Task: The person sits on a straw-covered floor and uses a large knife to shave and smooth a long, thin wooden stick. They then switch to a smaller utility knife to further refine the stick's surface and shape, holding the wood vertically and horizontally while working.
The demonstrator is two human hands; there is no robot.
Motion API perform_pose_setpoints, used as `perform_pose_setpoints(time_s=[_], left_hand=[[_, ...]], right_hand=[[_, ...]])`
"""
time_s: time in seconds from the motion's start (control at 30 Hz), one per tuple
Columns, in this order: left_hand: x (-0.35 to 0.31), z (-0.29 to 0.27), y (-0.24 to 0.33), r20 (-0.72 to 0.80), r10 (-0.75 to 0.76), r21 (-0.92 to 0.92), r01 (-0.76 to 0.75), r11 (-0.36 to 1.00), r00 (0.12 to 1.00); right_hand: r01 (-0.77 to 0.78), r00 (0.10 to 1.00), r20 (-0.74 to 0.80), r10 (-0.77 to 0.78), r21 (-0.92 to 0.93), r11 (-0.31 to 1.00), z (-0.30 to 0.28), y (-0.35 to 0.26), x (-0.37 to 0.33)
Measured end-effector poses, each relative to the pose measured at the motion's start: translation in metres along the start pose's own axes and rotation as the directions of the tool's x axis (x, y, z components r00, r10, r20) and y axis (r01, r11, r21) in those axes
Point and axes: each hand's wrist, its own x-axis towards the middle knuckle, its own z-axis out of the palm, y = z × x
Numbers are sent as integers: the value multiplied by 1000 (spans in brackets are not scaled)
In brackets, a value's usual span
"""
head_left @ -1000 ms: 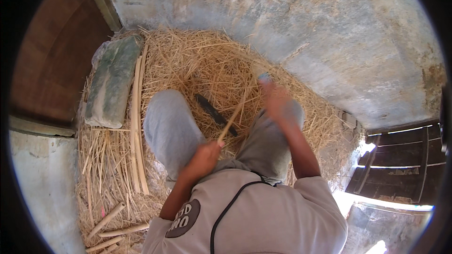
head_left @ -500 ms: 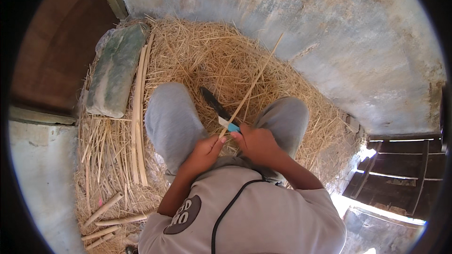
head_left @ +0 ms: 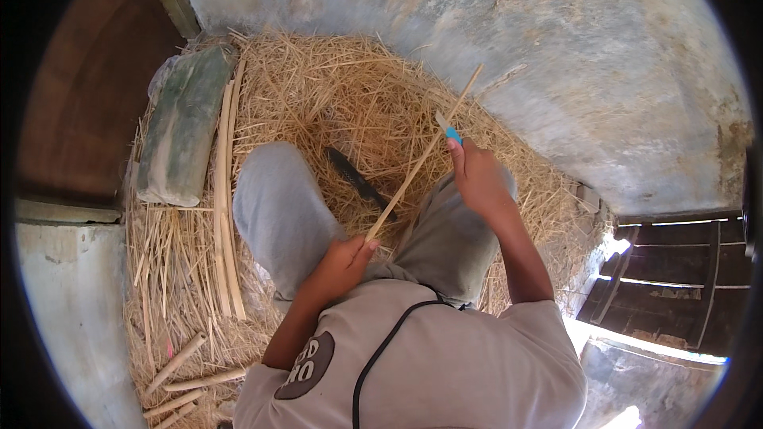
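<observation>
At nine o'clock from my knees a grey-green block [head_left: 181, 137] lies on the straw [head_left: 318, 103], with long split bamboo strips [head_left: 224, 199] just beside it. My left hand [head_left: 343, 264] is closed around the lower end of a thin bamboo stick [head_left: 421, 160], which slants up toward one o'clock. A dark knife [head_left: 358, 181] lies on the straw between my knees. My right hand [head_left: 477, 176] is closed on a small blue-handled blade [head_left: 448, 130], touching the stick near its upper part.

Rustic shed: straw bedding [head_left: 318, 103], plastered wall [head_left: 556, 48].
</observation>
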Motion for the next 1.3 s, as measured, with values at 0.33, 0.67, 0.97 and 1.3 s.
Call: perform_pose_setpoints(time_s=[0.33,0.67,0.97,1.3], left_hand=[[-2,-7,-1,-7,-45,-149,44,988,999],[-6,-3,-4,66,-46,-100,53,994,997],[1,-6,-1,11,-114,-195,114,974,993],[1,1,-10,13,-25,-148,27,989,1000]], right_hand=[[297,920,274,-278,-27,955,30,-48,-61],[-46,999,0,47,-171,984,-12,4,14],[275,931,266,-250,-64,959,25,-38,-46],[175,984,55,-172,-75,982,1,-1,5]])
